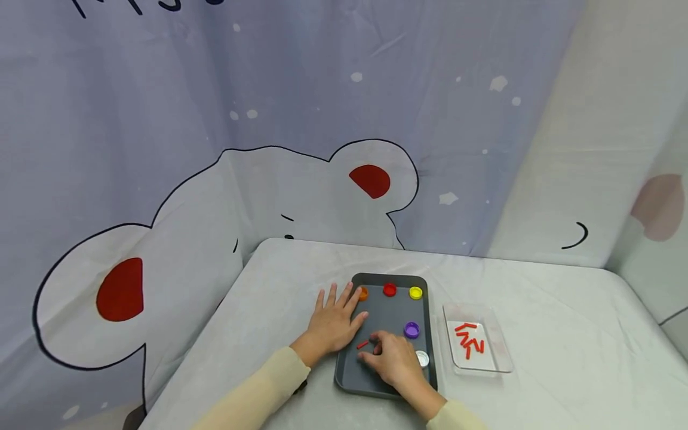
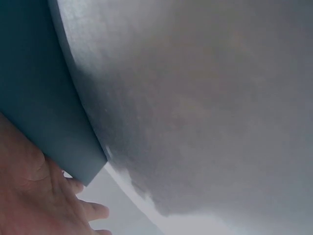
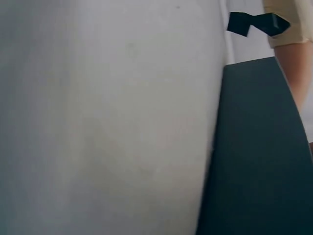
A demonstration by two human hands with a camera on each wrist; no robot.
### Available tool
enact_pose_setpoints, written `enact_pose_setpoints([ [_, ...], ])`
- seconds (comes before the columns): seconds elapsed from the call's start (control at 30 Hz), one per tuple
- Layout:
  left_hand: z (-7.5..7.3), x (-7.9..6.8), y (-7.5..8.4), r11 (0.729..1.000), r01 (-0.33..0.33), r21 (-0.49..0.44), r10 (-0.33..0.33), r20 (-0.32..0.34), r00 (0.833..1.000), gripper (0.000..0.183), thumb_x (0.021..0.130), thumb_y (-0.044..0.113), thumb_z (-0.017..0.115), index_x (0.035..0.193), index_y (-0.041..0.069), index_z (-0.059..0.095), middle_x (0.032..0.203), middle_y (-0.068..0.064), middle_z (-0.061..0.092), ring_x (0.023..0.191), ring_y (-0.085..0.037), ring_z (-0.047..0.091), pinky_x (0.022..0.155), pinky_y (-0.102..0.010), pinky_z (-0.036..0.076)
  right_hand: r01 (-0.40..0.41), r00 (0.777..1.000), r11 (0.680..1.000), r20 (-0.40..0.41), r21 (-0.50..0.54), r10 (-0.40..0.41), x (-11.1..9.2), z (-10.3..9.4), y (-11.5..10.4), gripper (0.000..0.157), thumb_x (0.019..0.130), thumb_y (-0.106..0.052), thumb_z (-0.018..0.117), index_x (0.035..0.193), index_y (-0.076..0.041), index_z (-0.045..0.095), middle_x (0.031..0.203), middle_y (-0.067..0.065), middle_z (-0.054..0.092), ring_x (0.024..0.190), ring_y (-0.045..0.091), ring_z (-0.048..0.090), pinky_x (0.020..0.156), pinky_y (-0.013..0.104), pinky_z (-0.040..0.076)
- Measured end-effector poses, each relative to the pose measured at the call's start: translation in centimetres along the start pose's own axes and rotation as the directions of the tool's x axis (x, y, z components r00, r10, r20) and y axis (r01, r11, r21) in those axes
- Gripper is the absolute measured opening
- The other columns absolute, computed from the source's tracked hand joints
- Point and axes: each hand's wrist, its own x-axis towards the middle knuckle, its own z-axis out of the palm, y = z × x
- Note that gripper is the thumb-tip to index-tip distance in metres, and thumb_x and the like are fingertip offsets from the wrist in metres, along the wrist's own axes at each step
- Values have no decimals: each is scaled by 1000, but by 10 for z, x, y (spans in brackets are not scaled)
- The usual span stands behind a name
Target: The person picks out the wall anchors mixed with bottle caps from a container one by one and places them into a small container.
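Observation:
My left hand (image 1: 330, 325) lies with spread fingers over the left edge of a dark grey tray (image 1: 384, 382), its fingertips beside an orange cap (image 1: 364, 293). In the left wrist view part of that hand (image 2: 39, 196) shows at the lower left. Over the tray's lower half my right hand (image 1: 395, 358) has loosely bent fingers, thumb and forefinger apart. A short red stick (image 1: 362, 344) lies on the tray beside its fingertips; whether they touch it is unclear. A white cap (image 1: 422, 358) is just right of this hand, and a purple cap (image 1: 411, 329) sits above it.
A red cap (image 1: 389, 289) and a yellow cap (image 1: 415, 292) are along the tray's far end. Right of the tray stands a clear plastic box (image 1: 502, 352) with several red sticks (image 1: 469, 343) inside. White cloth (image 1: 564, 346) covers the table, with a printed curtain (image 1: 322, 89) behind.

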Motion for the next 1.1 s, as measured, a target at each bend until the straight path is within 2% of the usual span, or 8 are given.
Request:
enact_pose_setpoints([
  [0.23,-4,-2,0,1000,12,3,-12,5,1000,70,105,63,21,164,24,20,170,-3,15,155,-40,13,122,-61,8,1,1000,998,4,-58,-1,4,3,-7,33,77,-32,88,96,-9,75,75,-6,65,68,12,58,60,31,46],
  [0.4,-5,-1,0,1000,11,7,-11,3,1000,70,106,63,21,164,24,20,170,-3,15,155,-40,13,122,-61,7,2,1000,997,0,-74,-2,6,5,-11,30,75,-29,90,93,-10,74,72,-6,62,66,11,57,59,30,45],
  [0.57,-5,-1,0,1000,12,8,-12,6,1000,70,105,63,21,164,25,20,170,-3,15,155,-40,13,122,-61,7,13,1000,996,29,-86,-10,7,6,-12,31,74,-30,90,94,-11,74,74,-4,59,67,14,56,57,32,45],
  [0.73,-3,1,1,1000,9,5,-9,7,1000,70,106,63,21,164,25,19,170,-2,14,155,-39,13,122,-61,7,56,996,994,71,-95,-50,8,6,-12,35,74,-32,90,101,-14,75,85,3,64,76,24,61,64,41,50],
  [0.83,-3,1,1,1000,7,6,-7,11,1000,70,105,63,20,164,25,18,170,-2,14,155,-40,13,122,-61,7,84,993,992,96,-93,-75,8,7,-10,36,75,-33,89,103,-15,74,87,4,63,76,23,60,64,41,49],
  [0.97,-3,1,2,1000,0,1,0,13,1000,70,105,63,19,164,25,18,170,-3,14,155,-41,13,122,-61,7,131,985,987,127,-88,-119,6,7,-9,31,77,-33,88,102,-18,76,85,1,59,76,19,56,63,38,47],
  [1.1,0,1,2,1000,0,-1,0,16,1000,70,105,63,19,164,25,19,170,-3,14,154,-41,13,122,-61,7,156,977,984,163,-90,-140,4,7,-9,24,80,-31,86,101,-22,77,88,0,60,84,23,60,69,44,51],
])
